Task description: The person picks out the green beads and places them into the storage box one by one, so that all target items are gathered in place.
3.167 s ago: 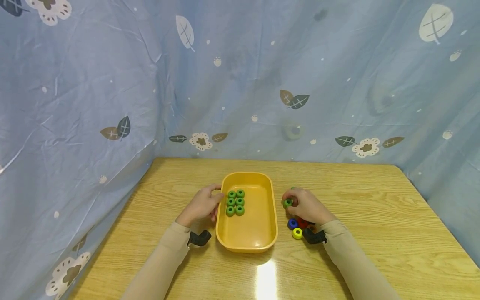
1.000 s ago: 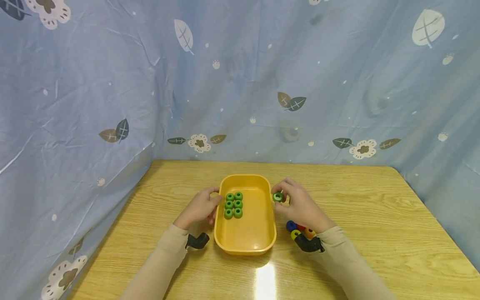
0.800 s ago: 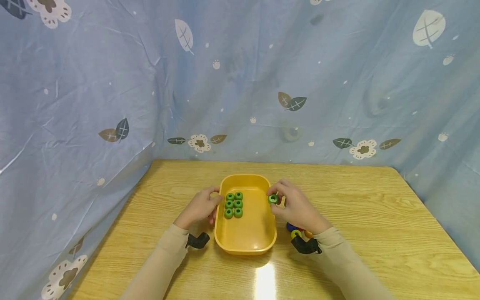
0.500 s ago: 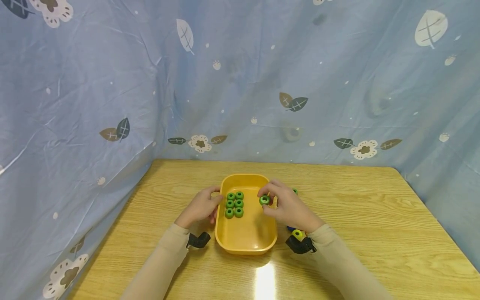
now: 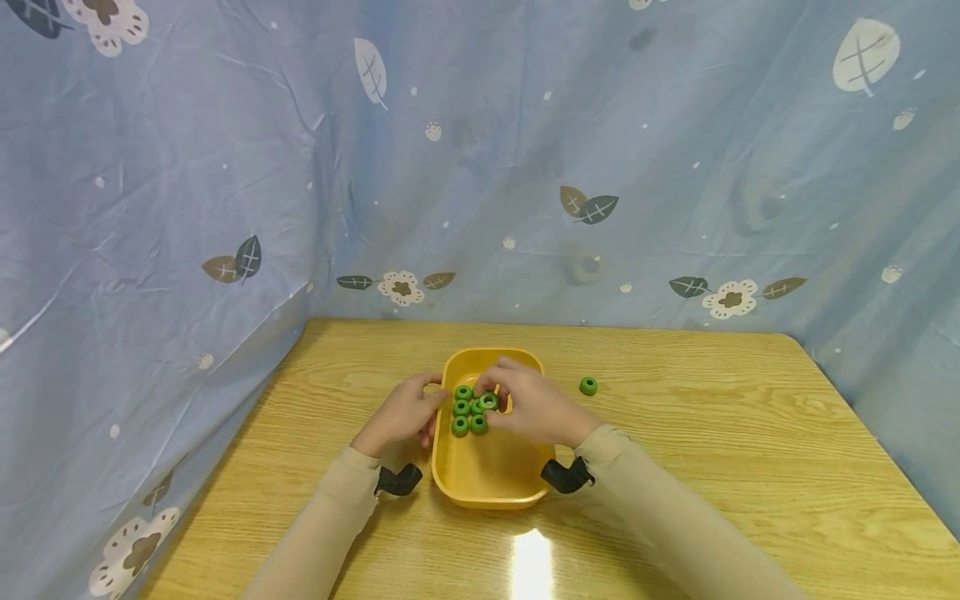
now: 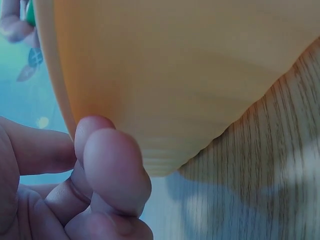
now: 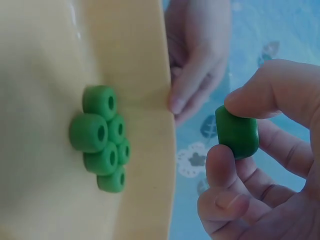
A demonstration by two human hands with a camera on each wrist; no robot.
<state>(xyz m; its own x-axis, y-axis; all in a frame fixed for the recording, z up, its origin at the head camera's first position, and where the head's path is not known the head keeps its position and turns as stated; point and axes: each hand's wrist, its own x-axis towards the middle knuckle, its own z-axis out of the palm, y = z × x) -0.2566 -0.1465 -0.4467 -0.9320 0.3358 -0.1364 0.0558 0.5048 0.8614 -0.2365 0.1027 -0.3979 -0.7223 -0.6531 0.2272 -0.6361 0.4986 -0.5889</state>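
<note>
My right hand (image 5: 528, 406) pinches a green bead (image 7: 237, 132) between thumb and fingers, above the yellow tray (image 5: 495, 502). Below it, inside the tray, several green beads (image 7: 100, 132) sit in two short columns near the left wall; in the head view the held bead and fingers partly cover them. My left hand (image 5: 402, 414) holds the tray's left rim, thumb at the edge and curled fingers (image 6: 112, 155) against the outer wall.
One loose green bead (image 5: 588, 386) lies on the wooden table (image 5: 712, 433) to the right of the tray. My right forearm hides the table area just right of the tray's near end. A blue patterned curtain (image 5: 480, 167) hangs behind.
My right hand has carried the green bead from the right of the tray leftward, over the rim and above the other beads. The left hand stays at the rim.
</note>
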